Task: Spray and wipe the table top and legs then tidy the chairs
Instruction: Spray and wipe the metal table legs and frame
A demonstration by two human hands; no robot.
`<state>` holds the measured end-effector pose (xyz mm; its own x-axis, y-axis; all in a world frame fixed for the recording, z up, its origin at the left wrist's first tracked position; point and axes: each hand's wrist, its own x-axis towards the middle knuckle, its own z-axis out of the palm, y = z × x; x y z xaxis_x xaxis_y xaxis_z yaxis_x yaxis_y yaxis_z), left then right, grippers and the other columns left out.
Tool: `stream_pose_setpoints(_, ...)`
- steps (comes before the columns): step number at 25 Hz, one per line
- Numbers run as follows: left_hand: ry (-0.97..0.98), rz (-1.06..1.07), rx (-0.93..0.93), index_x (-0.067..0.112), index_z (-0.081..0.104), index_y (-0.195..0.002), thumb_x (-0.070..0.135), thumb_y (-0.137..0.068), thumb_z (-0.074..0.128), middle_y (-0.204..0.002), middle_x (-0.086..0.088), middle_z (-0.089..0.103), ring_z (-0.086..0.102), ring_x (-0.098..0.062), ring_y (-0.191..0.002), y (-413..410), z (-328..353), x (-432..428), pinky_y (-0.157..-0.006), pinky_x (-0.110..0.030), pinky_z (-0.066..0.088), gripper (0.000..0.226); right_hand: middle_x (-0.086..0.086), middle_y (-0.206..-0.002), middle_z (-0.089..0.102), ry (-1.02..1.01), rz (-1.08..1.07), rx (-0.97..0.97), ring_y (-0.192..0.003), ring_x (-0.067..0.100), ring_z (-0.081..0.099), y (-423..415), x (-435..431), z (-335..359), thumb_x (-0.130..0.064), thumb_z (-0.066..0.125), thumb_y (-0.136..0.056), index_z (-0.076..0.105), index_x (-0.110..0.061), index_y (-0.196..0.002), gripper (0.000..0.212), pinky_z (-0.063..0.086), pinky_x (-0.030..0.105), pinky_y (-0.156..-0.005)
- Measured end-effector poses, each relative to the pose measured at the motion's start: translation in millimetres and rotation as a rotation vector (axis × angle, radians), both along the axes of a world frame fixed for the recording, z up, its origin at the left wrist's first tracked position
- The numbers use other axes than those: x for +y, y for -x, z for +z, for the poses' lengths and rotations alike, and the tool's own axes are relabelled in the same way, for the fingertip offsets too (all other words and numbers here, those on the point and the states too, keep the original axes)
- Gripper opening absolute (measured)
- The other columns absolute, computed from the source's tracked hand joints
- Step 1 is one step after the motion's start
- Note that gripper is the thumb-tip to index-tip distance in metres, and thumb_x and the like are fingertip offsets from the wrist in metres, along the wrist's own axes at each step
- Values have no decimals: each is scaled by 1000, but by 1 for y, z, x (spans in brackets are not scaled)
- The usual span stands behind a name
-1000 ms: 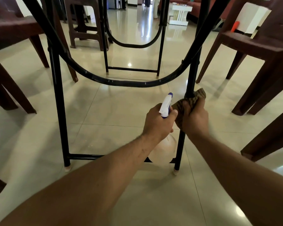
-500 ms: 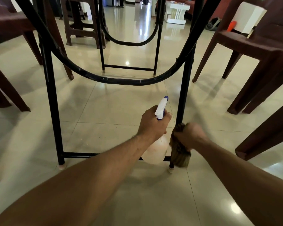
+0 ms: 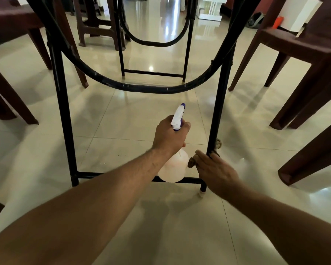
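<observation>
Left hand [image 3: 169,136] grips bottle [image 3: 173,169]; right hand [image 3: 216,173] seemingly clasps cloth [image 3: 191,163] round leg [image 3: 221,104].

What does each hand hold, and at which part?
The left hand grips the spray bottle at its neck. The right hand holds a cloth wrapped round the table leg, low down.

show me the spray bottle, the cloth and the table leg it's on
spray bottle [image 3: 172,169], head view, translucent body
cloth [image 3: 191,162], head view, bunched end beside leg
table leg [image 3: 219,104], head view, bare shaft
</observation>
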<state>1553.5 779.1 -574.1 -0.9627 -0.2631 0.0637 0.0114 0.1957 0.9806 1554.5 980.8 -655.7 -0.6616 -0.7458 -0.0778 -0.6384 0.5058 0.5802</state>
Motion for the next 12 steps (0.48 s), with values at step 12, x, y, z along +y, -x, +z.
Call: stream_pose_setpoints(12,-8,18,-39,12,56,-85,20,-96,67,-73,-4,60,63,-25,-60,-2,-5,-8,-44,-11,44,18,11,-159,32,185,-20,-97,-150,23,18,-9,4,-68,-11,50,-85,53,-4,-142,57,5,42,-125)
